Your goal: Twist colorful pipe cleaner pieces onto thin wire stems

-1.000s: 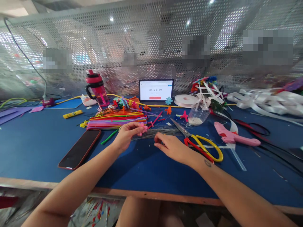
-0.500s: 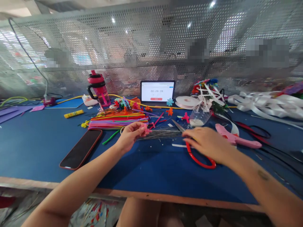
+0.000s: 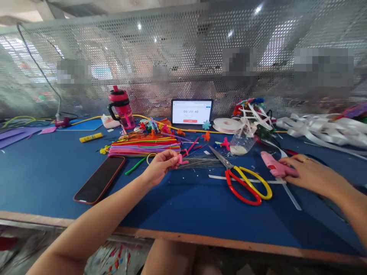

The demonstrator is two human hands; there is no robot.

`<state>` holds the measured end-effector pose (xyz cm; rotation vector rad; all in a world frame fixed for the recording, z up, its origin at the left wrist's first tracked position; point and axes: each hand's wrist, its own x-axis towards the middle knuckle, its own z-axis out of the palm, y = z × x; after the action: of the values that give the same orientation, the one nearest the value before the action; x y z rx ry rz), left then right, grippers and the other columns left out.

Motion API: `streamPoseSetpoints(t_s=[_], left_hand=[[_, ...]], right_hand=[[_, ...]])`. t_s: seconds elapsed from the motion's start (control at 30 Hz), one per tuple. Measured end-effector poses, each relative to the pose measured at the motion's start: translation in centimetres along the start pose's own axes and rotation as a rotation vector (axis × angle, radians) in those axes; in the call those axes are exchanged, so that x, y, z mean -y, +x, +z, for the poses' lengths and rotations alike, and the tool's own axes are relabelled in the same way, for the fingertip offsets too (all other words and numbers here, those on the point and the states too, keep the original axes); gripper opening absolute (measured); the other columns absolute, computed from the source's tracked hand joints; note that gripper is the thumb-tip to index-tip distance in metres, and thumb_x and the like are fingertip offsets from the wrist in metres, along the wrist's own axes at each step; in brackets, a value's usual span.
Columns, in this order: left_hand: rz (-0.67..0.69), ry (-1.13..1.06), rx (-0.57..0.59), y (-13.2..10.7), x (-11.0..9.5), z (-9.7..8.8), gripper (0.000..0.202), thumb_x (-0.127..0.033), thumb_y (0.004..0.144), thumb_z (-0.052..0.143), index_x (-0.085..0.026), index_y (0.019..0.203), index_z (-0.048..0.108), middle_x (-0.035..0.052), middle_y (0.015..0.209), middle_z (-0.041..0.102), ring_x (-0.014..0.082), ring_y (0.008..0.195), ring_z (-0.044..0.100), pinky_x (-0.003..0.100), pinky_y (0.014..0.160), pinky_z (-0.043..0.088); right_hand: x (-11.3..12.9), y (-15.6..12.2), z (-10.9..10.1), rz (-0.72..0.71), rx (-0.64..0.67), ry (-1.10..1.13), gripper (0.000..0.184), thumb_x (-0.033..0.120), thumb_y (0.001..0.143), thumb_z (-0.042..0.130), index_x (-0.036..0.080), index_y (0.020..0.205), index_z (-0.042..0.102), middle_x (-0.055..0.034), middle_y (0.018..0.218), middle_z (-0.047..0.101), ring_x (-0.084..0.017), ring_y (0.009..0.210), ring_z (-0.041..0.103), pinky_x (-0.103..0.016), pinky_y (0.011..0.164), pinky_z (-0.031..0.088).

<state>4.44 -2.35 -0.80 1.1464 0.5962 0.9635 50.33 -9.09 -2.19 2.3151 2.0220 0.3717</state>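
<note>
My left hand (image 3: 163, 165) is closed in a pinch on a small bent piece of pink pipe cleaner (image 3: 182, 160), held above a bundle of thin grey wires (image 3: 200, 162). On the right, my right hand (image 3: 311, 172) has its fingers around the handle of a pink glue gun (image 3: 276, 166), which is at the table surface; part of the handle is hidden by the hand. Between the hands lie scissors (image 3: 229, 166) with one red and one yellow handle, blades slightly apart. A pale strip (image 3: 292, 196) extends below the glue gun.
Coloured pipe cleaners (image 3: 143, 149) are piled behind my left hand. A phone (image 3: 100, 179) lies at left, with a pink bottle (image 3: 123, 109) farther back. A tablet (image 3: 192, 111) stands at the mesh partition. White ribbon (image 3: 323, 130) and a ribbon spool (image 3: 228, 125) sit back right.
My right hand has left the scissors, moved right and taken hold of the glue gun. The scissors now lie fully in view. My left hand still pinches the pink piece.
</note>
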Motion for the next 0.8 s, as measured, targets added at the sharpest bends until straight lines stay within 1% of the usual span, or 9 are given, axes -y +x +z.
streamPoseSetpoints(t_s=[0.07,0.13,0.2,0.3,0.37,0.43,0.53,0.63,0.8], left_hand=[[-0.014,-0.007,0.003,0.0,-0.1,0.1,0.026,-0.026,0.066,0.074,-0.012,0.074,0.054,-0.0010,0.068,0.058,0.0052,0.061,0.053,0.016,0.059,0.042],[-0.023,-0.013,0.011,-0.1,-0.2,0.2,0.027,-0.025,0.064,0.075,-0.011,0.075,0.055,-0.0002,0.069,0.059,0.0062,0.062,0.054,0.018,0.061,0.043],[-0.011,-0.025,0.024,-0.1,-0.2,0.3,0.026,-0.024,0.065,0.074,-0.012,0.075,0.054,-0.0004,0.069,0.059,0.0064,0.062,0.055,0.019,0.061,0.044],[0.004,-0.026,0.020,-0.1,-0.1,0.4,0.025,-0.025,0.068,0.072,-0.015,0.084,0.055,-0.0020,0.071,0.058,0.0070,0.063,0.056,0.020,0.063,0.044],[0.017,0.007,0.016,-0.1,0.0,0.4,0.023,-0.027,0.071,0.070,-0.016,0.084,0.056,-0.0020,0.072,0.058,0.0070,0.064,0.055,0.020,0.064,0.043],[0.051,0.052,0.024,-0.2,0.1,0.5,0.019,-0.028,0.073,0.068,-0.014,0.079,0.057,-0.0012,0.071,0.057,0.0065,0.064,0.053,0.019,0.063,0.041],[0.096,0.099,0.027,-0.3,0.1,0.6,0.018,-0.028,0.074,0.067,-0.013,0.077,0.057,-0.0007,0.072,0.057,0.0067,0.065,0.051,0.019,0.064,0.039],[0.091,0.104,0.029,-0.3,0.0,0.7,0.018,-0.029,0.074,0.066,-0.013,0.077,0.057,-0.0003,0.072,0.056,0.0074,0.066,0.050,0.020,0.065,0.038],[0.084,0.095,0.022,-0.2,-0.1,0.6,0.020,-0.030,0.073,0.067,-0.013,0.077,0.057,0.0001,0.071,0.055,0.0084,0.067,0.049,0.021,0.065,0.036]], right_hand=[[-0.5,-0.2,-0.4,-0.024,0.120,-0.009,0.045,0.033,0.071,0.057,0.016,0.112,0.056,-0.0190,0.106,0.055,-0.027,0.089,0.058,-0.034,0.073,0.040],[-1.1,-0.9,-0.7,0.014,0.108,-0.022,0.040,0.034,0.074,0.052,0.017,0.110,0.054,-0.0180,0.103,0.054,-0.027,0.084,0.058,-0.035,0.068,0.040],[-1.3,-2.2,-0.8,0.033,-0.043,-0.038,0.035,0.032,0.074,0.052,0.018,0.106,0.053,-0.0172,0.100,0.054,-0.025,0.077,0.057,-0.036,0.067,0.039],[0.2,-4.3,-1.7,0.051,-0.462,0.067,0.035,0.040,0.074,0.051,0.020,0.104,0.050,-0.0173,0.097,0.056,-0.027,0.085,0.054,-0.037,0.061,0.038],[3.0,-5.2,-3.1,-0.017,-0.662,0.211,0.025,0.040,0.077,0.047,0.023,0.095,0.049,-0.0142,0.088,0.057,-0.027,0.085,0.054,-0.038,0.065,0.039],[7.1,-5.5,-5.0,-0.158,-0.684,0.431,0.020,0.033,0.077,0.050,0.024,0.095,0.048,-0.0113,0.090,0.056,-0.024,0.086,0.054,-0.037,0.072,0.041],[13.8,-5.2,-7.8,-0.392,-0.503,0.766,0.016,0.026,0.077,0.049,0.024,0.092,0.049,-0.0079,0.094,0.055,-0.020,0.083,0.054,-0.034,0.071,0.043],[18.5,-4.5,-9.1,-0.558,-0.303,0.881,0.005,0.023,0.076,0.046,0.022,0.081,0.048,-0.0049,0.086,0.054,-0.017,0.077,0.053,-0.031,0.067,0.042],[20.7,-4.1,-7.9,-0.554,-0.102,0.992,0.008,0.027,0.075,0.045,0.020,0.074,0.049,0.0012,0.064,0.049,-0.012,0.056,0.046,-0.027,0.052,0.035]])
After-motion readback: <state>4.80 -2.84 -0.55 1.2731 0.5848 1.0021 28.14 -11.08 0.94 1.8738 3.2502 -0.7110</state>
